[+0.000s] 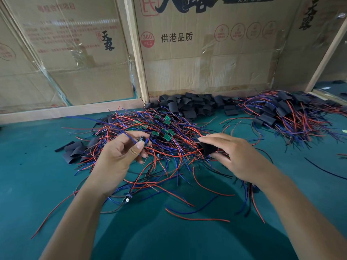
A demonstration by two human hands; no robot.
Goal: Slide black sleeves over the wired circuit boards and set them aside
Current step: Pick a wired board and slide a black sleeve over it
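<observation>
My left hand (124, 152) pinches a wired circuit board (142, 139) by its black capacitor end, with blue and red wires trailing off it. My right hand (236, 154) holds a flat black sleeve (207, 149) between thumb and fingers, a short way to the right of the board. Both hands hover over a tangled pile of bare wired boards (161, 132) with small green boards showing. A heap of loose black sleeves (191, 106) lies behind it. Sleeved boards with wires are piled at the right (281, 113).
The green mat (56, 184) covers the table. A few flat black sleeves (75, 151) lie left of the wire pile. Cardboard sheets in wooden frames (187, 53) wall off the back. Loose wires (197, 219) stretch toward the near edge.
</observation>
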